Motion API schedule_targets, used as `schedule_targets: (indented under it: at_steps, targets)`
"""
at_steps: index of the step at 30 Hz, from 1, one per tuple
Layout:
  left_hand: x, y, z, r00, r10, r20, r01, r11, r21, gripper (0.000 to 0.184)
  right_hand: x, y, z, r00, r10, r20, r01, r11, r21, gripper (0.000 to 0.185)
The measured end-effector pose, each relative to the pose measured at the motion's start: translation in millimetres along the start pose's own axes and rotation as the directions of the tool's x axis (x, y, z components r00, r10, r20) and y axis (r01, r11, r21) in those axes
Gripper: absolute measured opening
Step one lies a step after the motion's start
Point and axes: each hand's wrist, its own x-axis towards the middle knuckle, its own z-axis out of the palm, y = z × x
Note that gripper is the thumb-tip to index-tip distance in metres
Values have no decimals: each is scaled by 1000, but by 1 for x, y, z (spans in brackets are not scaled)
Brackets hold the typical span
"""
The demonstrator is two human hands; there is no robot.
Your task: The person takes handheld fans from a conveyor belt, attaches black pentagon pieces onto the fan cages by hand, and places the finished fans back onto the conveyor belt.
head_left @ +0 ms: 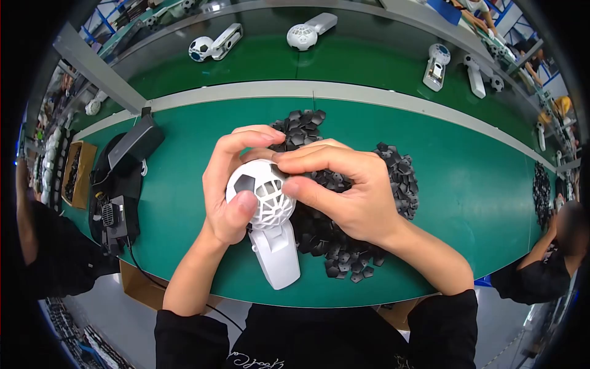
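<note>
Between my hands is a white soccer-ball-shaped device (275,209) with an open lattice on its front, a dark pentagon on its side and a white handle pointing down toward me. My left hand (228,190) wraps round the ball from the left, thumb on its front. At the ball's upper right, the thumb and forefinger of my right hand (350,190) pinch close against the surface; a dark piece shows at the fingertips, partly hidden. Black pentagon pieces (353,258) lie heaped beneath and behind my hands.
Beyond the pale rail (369,98), a green belt carries several white ball-headed devices (302,37). To the left are a dark box-shaped device (136,142), a small machine (114,218) with a cable and a cardboard box (78,175). Other people sit at both sides.
</note>
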Motion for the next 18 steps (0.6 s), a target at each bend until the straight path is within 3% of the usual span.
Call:
schedule_targets:
  at_steps: [8,11,15,18]
  targets:
    - [2,-8,-6,1000,-17,9,18,999,-34,59,2,0,6,995,-85,-45,71,966,-248,26]
    - [4,-6,-4,1000,11,-20,-11,999,-30,58,-1,10,10,971,-240,20,234,921,-311,35]
    - [6,-1,-9,998,62,26,-64,994,85,56,-3,5,7,973,-199,116,226,920,-320,48]
    - [6,4,-7,995,87,44,-95,964,247,55,-8,-5,6,986,-147,83,167,923,-348,55]
